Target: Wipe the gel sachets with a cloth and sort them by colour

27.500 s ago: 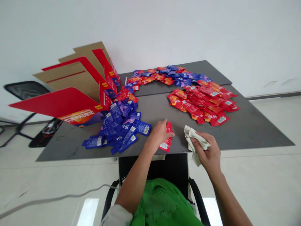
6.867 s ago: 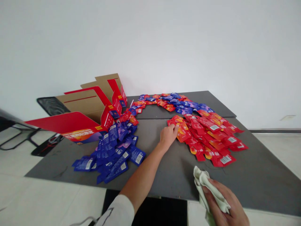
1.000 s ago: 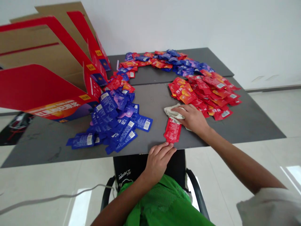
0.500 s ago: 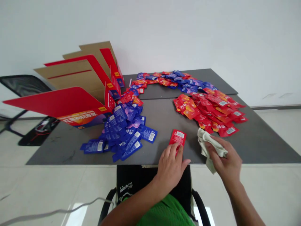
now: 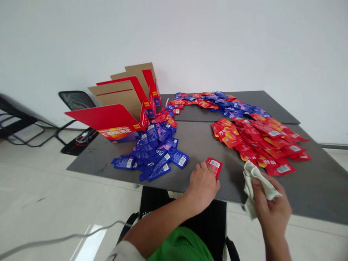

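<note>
Your L hand (image 5: pixel 202 187) is on the bench (image 5: pixel 195 141), fingers curled at a red sachet (image 5: pixel 214 167), can't tell if gripping. R hand (image 5: pixel 268 204) clutches a cream cloth (image 5: pixel 257 185). Blue sachets (image 5: pixel 153 152) sit heaped left of your L fingers, red pile (image 5: pixel 258 141) ahead of R fingers; mixed arc of sachets (image 5: pixel 214 103) lies farther on, unsorted.

An office-like room with a grey table (image 5: pixel 195 145), mesh chair (image 5: pixel 76 99), tiled floor (image 5: pixel 40 188).

纯奶 on red sachet (image 5: pixel 227 136), barcode on blue sachet (image 5: pixel 178 158)
</note>
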The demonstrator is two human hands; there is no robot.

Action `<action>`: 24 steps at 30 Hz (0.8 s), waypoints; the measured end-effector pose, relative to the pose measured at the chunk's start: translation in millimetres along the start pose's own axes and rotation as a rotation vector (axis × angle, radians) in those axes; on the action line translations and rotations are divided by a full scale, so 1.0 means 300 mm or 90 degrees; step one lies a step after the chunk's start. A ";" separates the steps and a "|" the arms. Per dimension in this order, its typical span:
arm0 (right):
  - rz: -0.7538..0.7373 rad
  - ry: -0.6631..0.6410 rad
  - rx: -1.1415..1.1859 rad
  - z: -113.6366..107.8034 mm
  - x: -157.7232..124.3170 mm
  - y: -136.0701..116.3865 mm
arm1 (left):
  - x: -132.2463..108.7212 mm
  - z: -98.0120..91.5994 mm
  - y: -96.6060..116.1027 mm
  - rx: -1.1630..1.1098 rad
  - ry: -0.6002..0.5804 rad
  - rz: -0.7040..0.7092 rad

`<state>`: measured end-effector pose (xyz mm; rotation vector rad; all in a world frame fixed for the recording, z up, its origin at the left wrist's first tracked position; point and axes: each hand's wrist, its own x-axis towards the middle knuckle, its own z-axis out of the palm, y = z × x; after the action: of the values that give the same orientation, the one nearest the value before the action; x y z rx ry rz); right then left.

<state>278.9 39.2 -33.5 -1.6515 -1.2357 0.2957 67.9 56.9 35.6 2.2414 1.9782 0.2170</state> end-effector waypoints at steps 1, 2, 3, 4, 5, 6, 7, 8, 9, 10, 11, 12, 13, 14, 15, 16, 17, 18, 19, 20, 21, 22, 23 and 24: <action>0.000 -0.003 -0.001 -0.001 0.001 0.001 | 0.008 -0.017 0.001 -0.007 -0.023 -0.005; -0.001 -0.003 -0.001 -0.001 0.001 0.002 | 0.014 -0.035 0.000 -0.020 -0.046 -0.006; 0.000 -0.005 0.000 -0.001 0.002 0.002 | 0.020 -0.051 -0.002 -0.036 -0.068 -0.003; 0.001 -0.006 0.003 -0.001 0.002 0.002 | 0.024 -0.065 -0.006 -0.052 -0.088 0.001; 0.002 -0.008 0.007 0.000 0.002 0.002 | 0.027 -0.077 -0.012 -0.063 -0.105 0.004; 0.003 -0.009 0.011 0.000 0.002 0.001 | 0.028 -0.086 -0.018 -0.067 -0.119 0.003; 0.005 -0.010 0.015 0.001 0.002 0.001 | 0.028 -0.092 -0.026 -0.065 -0.125 -0.001; 0.007 -0.012 0.018 0.002 0.003 0.002 | 0.027 -0.095 -0.035 -0.062 -0.128 -0.005; 0.007 -0.015 0.019 0.004 0.004 0.003 | 0.025 -0.095 -0.044 -0.058 -0.127 -0.008; 0.005 -0.017 0.020 0.005 0.005 0.006 | 0.023 -0.094 -0.055 -0.057 -0.127 -0.009; 0.000 -0.019 0.020 0.006 0.007 0.009 | 0.021 -0.091 -0.068 -0.057 -0.128 -0.006; -0.007 -0.022 0.020 0.008 0.009 0.014 | 0.020 -0.088 -0.081 -0.061 -0.131 -0.001; -0.015 -0.025 0.020 0.009 0.010 0.019 | 0.020 -0.086 -0.095 -0.072 -0.139 0.005; -0.025 -0.029 0.019 0.010 0.011 0.025 | 0.022 -0.084 -0.109 -0.095 -0.152 0.012; -0.035 -0.034 0.019 0.010 0.012 0.030 | 0.026 -0.084 -0.121 -0.131 -0.169 0.017; -0.046 -0.041 0.019 0.011 0.012 0.035 | 0.032 -0.085 -0.131 -0.178 -0.187 0.022; -0.055 -0.048 0.018 0.011 0.011 0.038 | 0.041 -0.087 -0.137 -0.235 -0.202 0.026; -0.061 -0.052 0.015 0.011 0.011 0.041 | 0.053 -0.091 -0.137 -0.298 -0.214 0.029; -0.067 -0.053 0.012 0.011 0.010 0.042 | 0.069 -0.096 -0.131 -0.364 -0.220 0.032; -0.072 -0.054 0.008 0.010 0.010 0.041 | 0.089 -0.100 -0.118 -0.429 -0.218 0.033; -0.078 -0.054 0.004 0.010 0.011 0.040 | 0.114 -0.103 -0.099 -0.493 -0.213 0.034; -0.086 -0.057 0.000 0.009 0.011 0.038 | 0.143 -0.106 -0.075 -0.556 -0.208 0.036; -0.096 -0.059 -0.002 0.009 0.012 0.036 | 0.177 -0.106 -0.047 -0.614 -0.204 0.035; -0.109 -0.063 -0.003 0.008 0.014 0.035 | 0.214 -0.104 -0.017 -0.664 -0.203 0.029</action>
<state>285.1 44.2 -41.8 -1.5393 -1.4434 0.2718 64.6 121.8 66.0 1.4975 1.1934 0.6605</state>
